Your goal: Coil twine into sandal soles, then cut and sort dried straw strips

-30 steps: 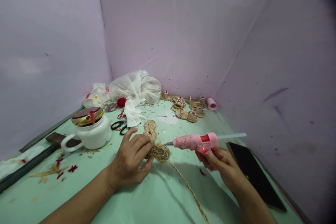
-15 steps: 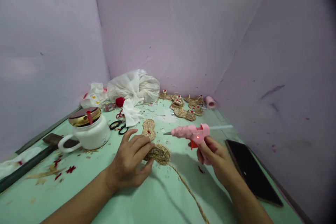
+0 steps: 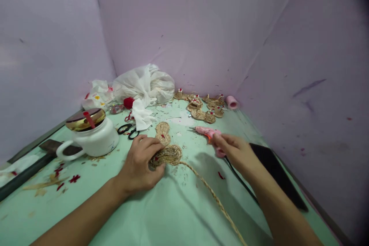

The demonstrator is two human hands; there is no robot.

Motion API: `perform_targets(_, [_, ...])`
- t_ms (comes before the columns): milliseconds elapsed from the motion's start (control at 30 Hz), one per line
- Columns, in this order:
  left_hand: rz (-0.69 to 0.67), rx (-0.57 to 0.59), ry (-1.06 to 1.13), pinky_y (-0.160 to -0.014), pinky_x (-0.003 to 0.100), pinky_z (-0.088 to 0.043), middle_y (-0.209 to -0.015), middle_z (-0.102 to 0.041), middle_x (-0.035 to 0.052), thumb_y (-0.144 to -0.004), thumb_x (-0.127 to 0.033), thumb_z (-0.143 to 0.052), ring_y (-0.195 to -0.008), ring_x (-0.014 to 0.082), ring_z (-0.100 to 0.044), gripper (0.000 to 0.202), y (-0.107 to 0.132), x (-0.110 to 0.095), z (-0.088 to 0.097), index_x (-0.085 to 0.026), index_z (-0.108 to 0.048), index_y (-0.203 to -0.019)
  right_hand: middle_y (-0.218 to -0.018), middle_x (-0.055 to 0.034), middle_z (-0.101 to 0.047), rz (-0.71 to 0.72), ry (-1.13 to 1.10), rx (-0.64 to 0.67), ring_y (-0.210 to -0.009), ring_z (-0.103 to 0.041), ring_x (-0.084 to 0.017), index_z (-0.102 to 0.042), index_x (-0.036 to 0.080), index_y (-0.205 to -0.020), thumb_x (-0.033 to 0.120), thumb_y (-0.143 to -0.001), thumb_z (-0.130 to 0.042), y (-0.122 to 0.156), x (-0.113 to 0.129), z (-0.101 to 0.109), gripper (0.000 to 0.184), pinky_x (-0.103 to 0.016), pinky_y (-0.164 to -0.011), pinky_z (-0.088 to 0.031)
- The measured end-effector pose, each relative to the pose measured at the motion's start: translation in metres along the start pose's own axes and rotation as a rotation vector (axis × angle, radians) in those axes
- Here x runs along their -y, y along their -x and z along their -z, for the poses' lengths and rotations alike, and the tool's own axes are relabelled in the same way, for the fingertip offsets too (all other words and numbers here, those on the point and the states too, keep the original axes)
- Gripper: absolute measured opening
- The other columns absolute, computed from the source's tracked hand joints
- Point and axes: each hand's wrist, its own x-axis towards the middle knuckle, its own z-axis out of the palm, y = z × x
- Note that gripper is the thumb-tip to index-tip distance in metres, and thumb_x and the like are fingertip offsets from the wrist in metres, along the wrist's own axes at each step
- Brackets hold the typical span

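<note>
My left hand (image 3: 142, 165) is closed around one end of a coiled sole (image 3: 172, 154) of braided straw, with a small red mark on it. From its free end a straw braid (image 3: 211, 192) trails toward the table's front edge. A similar straw sole (image 3: 163, 132) lies flat just beyond my fingers. My right hand (image 3: 235, 150) is on the rear of a pink glue gun (image 3: 205, 131), low over the table, with its nozzle pointing left. My hand hides the gun's back part, and whether the gun rests on the table I cannot tell.
A white mug (image 3: 96, 136) with a gold lid, black-handled scissors (image 3: 128, 130) and a hammer (image 3: 34, 165) are on the left. Behind are a plastic bag (image 3: 145, 84) and several small straw slippers (image 3: 201, 113). A black phone-like slab (image 3: 276, 177) lies under my right forearm.
The glue gun has dropped lower and away from me, and its cord now shows. The sole in my left hand has turned so its face shows more. The view has shifted slightly.
</note>
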Motion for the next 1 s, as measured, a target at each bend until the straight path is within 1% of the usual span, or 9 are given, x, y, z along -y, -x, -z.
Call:
perform_targets(67, [-0.001,0.013,-0.002,-0.091,0.048,-0.037,-0.094,-0.063,0.0102,-0.063,-0.019,-0.060,-0.087,0.0229,-0.058,0.031,0.000,0.001,-0.001,-0.013,-0.061,-0.094,-0.079,-0.0093,-0.066,-0.181,-0.260,0.429,-0.069,-0.060,-0.019,-0.063,0.016,-0.079,0.058,-0.071,-0.051,0.021,0.012,-0.011,0.044,-0.027,-0.055,-0.044])
perform_targets(100, [0.001,0.018,-0.005,-0.091,0.048,-0.036,-0.094,-0.063,0.0101,-0.063,-0.019,-0.060,-0.087,0.0230,-0.058,0.031,0.000,0.002,-0.001,-0.013,-0.061,-0.093,-0.081,-0.0082,-0.066,-0.233,-0.336,0.576,-0.066,-0.060,-0.017,-0.061,0.017,-0.084,0.056,-0.069,-0.057,0.030,0.015,-0.017,0.043,-0.027,-0.056,-0.045])
perform_targets(167, [0.004,0.037,-0.012,-0.092,0.049,-0.036,-0.093,-0.064,0.0095,-0.063,-0.019,-0.060,-0.087,0.0230,-0.058,0.031,0.000,0.003,-0.001,-0.014,-0.062,-0.093,-0.074,-0.0041,-0.064,-0.273,-0.366,0.674,-0.052,-0.053,-0.011,-0.058,0.017,-0.082,0.052,-0.067,-0.061,0.041,0.015,-0.027,0.038,-0.024,-0.049,-0.042])
perform_targets(200, [0.002,0.051,-0.013,-0.092,0.049,-0.036,-0.093,-0.064,0.0091,-0.063,-0.020,-0.059,-0.087,0.0230,-0.058,0.030,0.000,0.003,-0.001,-0.015,-0.062,-0.093,-0.068,-0.0018,-0.061,-0.247,-0.324,0.648,-0.047,-0.049,-0.009,-0.057,0.017,-0.077,0.049,-0.068,-0.061,0.043,0.012,-0.031,0.033,-0.023,-0.046,-0.039])
perform_targets(267, [-0.011,0.078,-0.008,-0.091,0.049,-0.037,-0.092,-0.064,0.0089,-0.063,-0.020,-0.058,-0.087,0.0230,-0.058,0.030,0.000,0.004,-0.001,-0.015,-0.062,-0.093,-0.059,0.0004,-0.057,-0.108,-0.161,0.501,-0.045,-0.044,-0.009,-0.056,0.017,-0.066,0.044,-0.072,-0.059,0.042,0.004,-0.035,0.027,-0.022,-0.044,-0.034])
perform_targets(400, [-0.046,0.128,0.020,-0.090,0.048,-0.037,-0.092,-0.064,0.0097,-0.063,-0.019,-0.059,-0.086,0.0228,-0.058,0.029,-0.001,0.003,0.000,-0.015,-0.062,-0.092,-0.065,-0.0029,-0.063,0.307,0.152,0.205,-0.059,-0.053,-0.014,-0.062,0.019,-0.069,0.035,-0.077,-0.058,0.033,-0.009,-0.033,0.018,-0.025,-0.054,-0.037])
perform_targets(533, [-0.052,0.202,0.039,-0.092,0.047,-0.036,-0.092,-0.063,0.0100,-0.063,-0.018,-0.057,-0.086,0.0222,-0.057,0.028,-0.002,0.001,0.001,-0.015,-0.061,-0.091,-0.069,-0.0039,-0.064,0.548,0.239,0.121,-0.058,-0.055,-0.013,-0.064,0.019,-0.073,0.033,-0.079,-0.059,0.029,-0.014,-0.033,0.015,-0.026,-0.054,-0.038])
perform_targets(700, [-0.060,0.304,0.032,-0.092,0.045,-0.035,-0.087,-0.062,0.0084,-0.063,-0.014,-0.054,-0.082,0.0201,-0.056,0.027,-0.004,-0.002,0.002,-0.015,-0.061,-0.089,-0.072,-0.0048,-0.064,0.630,0.233,0.124,-0.061,-0.057,-0.014,-0.065,0.019,-0.077,0.027,-0.080,-0.057,0.025,-0.018,-0.036,0.012,-0.026,-0.055,-0.039])
perform_targets(1000, [-0.121,0.366,0.094,-0.092,0.044,-0.035,-0.085,-0.060,0.0075,-0.063,-0.013,-0.052,-0.079,0.0197,-0.054,0.024,-0.003,-0.004,0.004,-0.016,-0.061,-0.086,-0.073,-0.0041,-0.065,0.655,0.183,0.152,-0.064,-0.059,-0.014,-0.066,0.019,-0.079,0.021,-0.080,-0.057,0.024,-0.021,-0.044,0.009,-0.025,-0.056,-0.043])
